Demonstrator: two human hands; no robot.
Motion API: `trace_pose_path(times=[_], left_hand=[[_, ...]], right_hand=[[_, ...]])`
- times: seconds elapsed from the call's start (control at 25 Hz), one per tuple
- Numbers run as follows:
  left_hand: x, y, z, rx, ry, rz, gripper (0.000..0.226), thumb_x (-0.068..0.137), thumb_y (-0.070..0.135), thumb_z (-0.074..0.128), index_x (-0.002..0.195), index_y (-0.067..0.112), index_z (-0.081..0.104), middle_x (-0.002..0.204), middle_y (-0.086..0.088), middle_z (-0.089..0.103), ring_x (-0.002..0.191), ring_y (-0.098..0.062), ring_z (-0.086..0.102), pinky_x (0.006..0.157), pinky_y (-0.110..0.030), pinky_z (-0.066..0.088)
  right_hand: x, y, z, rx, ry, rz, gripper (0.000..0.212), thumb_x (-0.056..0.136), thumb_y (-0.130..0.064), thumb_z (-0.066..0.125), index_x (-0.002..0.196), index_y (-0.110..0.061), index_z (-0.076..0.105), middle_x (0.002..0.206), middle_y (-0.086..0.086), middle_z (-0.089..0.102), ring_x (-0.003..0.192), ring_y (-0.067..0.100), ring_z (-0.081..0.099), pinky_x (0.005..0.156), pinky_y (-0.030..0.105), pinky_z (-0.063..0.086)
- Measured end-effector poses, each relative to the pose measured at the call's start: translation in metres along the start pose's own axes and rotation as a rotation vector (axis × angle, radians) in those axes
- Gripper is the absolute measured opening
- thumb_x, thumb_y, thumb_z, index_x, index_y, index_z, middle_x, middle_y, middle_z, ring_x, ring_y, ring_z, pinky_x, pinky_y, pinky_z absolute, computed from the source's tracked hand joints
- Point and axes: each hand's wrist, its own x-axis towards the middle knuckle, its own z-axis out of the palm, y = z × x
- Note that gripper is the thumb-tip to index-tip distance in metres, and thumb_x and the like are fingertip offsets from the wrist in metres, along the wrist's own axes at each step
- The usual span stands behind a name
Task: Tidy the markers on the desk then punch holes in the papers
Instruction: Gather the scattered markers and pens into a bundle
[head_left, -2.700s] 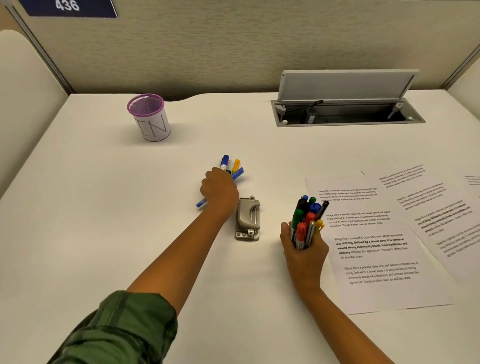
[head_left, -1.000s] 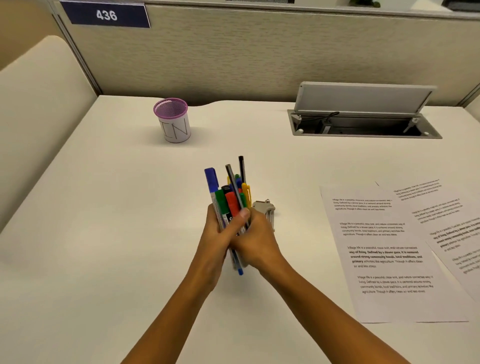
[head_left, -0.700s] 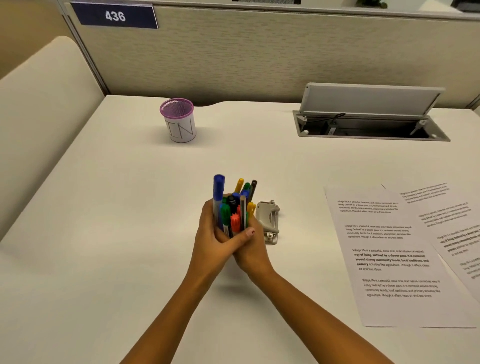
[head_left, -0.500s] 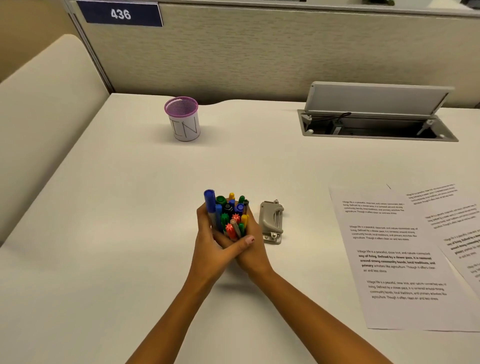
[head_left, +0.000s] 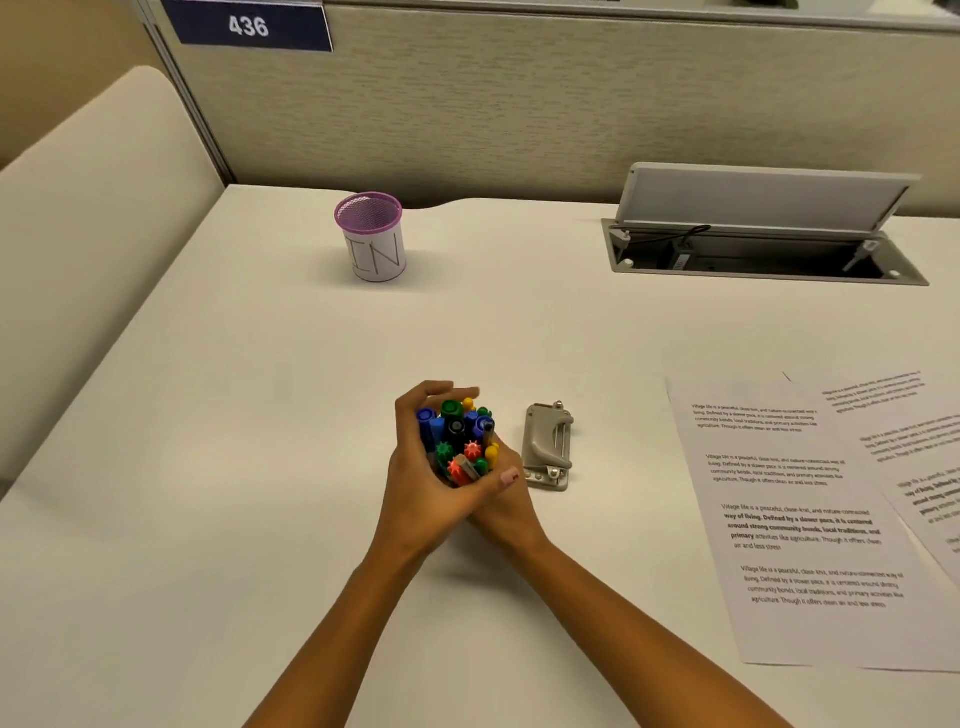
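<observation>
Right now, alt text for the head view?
Both hands, left hand and right hand, clasp an upright bundle of markers on a white desk. A grey hole punch sits just right of them, printed papers farther right, and a purple mesh cup marked "IN" stands behind.

An office cubicle: a fabric partition (head_left: 519, 104) bearing a number plate (head_left: 249, 26) (reading 436) backs a white desk (head_left: 208, 467) with an open cable hatch (head_left: 763, 249), probably for power sockets.
</observation>
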Motion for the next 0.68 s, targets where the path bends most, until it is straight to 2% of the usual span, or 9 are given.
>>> trace_pose_path(times=[0.12, 0.2, 0.28, 0.36, 0.44, 0.52, 0.6, 0.68], left_hand=[[0.002, 0.006, 0.005, 0.035, 0.077, 0.049, 0.081, 0.055, 0.038, 0.083, 0.124, 0.029, 0.040, 0.117, 0.028, 0.050, 0.115, -0.006, 0.056, 0.092, -0.019, 0.050], [-0.003, 0.005, 0.011, 0.038, 0.180, 0.064, 0.073, 0.057, 0.040, 0.081, 0.118, 0.032, 0.041, 0.113, 0.026, 0.050, 0.112, -0.005, 0.056, 0.090, -0.019, 0.050], [-0.009, 0.004, 0.017, 0.016, 0.262, 0.085, 0.070, 0.060, 0.038, 0.082, 0.116, 0.033, 0.040, 0.112, 0.024, 0.049, 0.110, -0.006, 0.056, 0.089, -0.018, 0.049], [-0.012, 0.000, 0.020, -0.014, 0.299, 0.099, 0.076, 0.060, 0.029, 0.085, 0.119, 0.031, 0.037, 0.115, 0.025, 0.047, 0.112, -0.006, 0.055, 0.089, -0.016, 0.048], [-0.011, -0.003, 0.019, -0.055, 0.285, 0.087, 0.085, 0.059, 0.022, 0.086, 0.125, 0.026, 0.033, 0.119, 0.024, 0.046, 0.115, -0.008, 0.054, 0.090, -0.016, 0.048], [-0.009, -0.005, 0.016, -0.070, 0.237, 0.086, 0.093, 0.059, 0.025, 0.086, 0.133, 0.021, 0.029, 0.124, 0.020, 0.046, 0.119, -0.012, 0.053, 0.092, -0.018, 0.048], [-0.010, -0.007, 0.011, -0.065, 0.166, 0.099, 0.096, 0.060, 0.030, 0.085, 0.136, 0.022, 0.028, 0.126, 0.020, 0.048, 0.123, -0.011, 0.051, 0.093, -0.017, 0.047], [-0.009, -0.008, 0.007, -0.058, 0.111, 0.080, 0.092, 0.059, 0.038, 0.085, 0.133, 0.030, 0.032, 0.124, 0.024, 0.051, 0.122, -0.006, 0.051, 0.094, -0.017, 0.047]], right_hand=[[-0.003, 0.002, 0.002, 0.009, -0.031, 0.035, 0.038, 0.084, -0.027, 0.067, 0.110, -0.048, 0.049, 0.101, -0.030, 0.060, 0.099, -0.015, 0.057, 0.078, 0.004, 0.047], [-0.004, 0.004, 0.004, -0.006, -0.058, 0.055, 0.032, 0.084, -0.035, 0.063, 0.105, -0.056, 0.052, 0.098, -0.038, 0.061, 0.099, -0.013, 0.058, 0.077, 0.005, 0.047], [-0.005, 0.005, 0.004, -0.011, -0.065, 0.057, 0.025, 0.084, -0.039, 0.061, 0.101, -0.057, 0.053, 0.093, -0.040, 0.061, 0.095, -0.012, 0.059, 0.074, 0.005, 0.048], [-0.006, 0.007, 0.004, -0.015, -0.049, 0.040, 0.022, 0.083, -0.038, 0.062, 0.100, -0.050, 0.053, 0.090, -0.035, 0.061, 0.093, -0.012, 0.060, 0.072, 0.005, 0.048], [-0.006, 0.006, 0.003, -0.004, -0.035, 0.030, 0.025, 0.083, -0.035, 0.065, 0.102, -0.045, 0.053, 0.090, -0.030, 0.061, 0.093, -0.012, 0.060, 0.071, 0.004, 0.047], [-0.005, 0.004, 0.003, -0.019, -0.023, 0.034, 0.027, 0.082, -0.035, 0.066, 0.102, -0.045, 0.051, 0.090, -0.032, 0.059, 0.093, -0.016, 0.058, 0.071, 0.001, 0.045], [-0.007, 0.004, 0.004, -0.013, -0.028, 0.027, 0.026, 0.081, -0.050, 0.063, 0.103, -0.046, 0.049, 0.093, -0.033, 0.058, 0.095, -0.018, 0.057, 0.074, 0.001, 0.045], [-0.007, 0.008, 0.004, -0.031, -0.060, 0.019, 0.040, 0.078, -0.066, 0.056, 0.110, -0.043, 0.049, 0.102, -0.028, 0.058, 0.099, -0.018, 0.056, 0.080, 0.003, 0.045]])
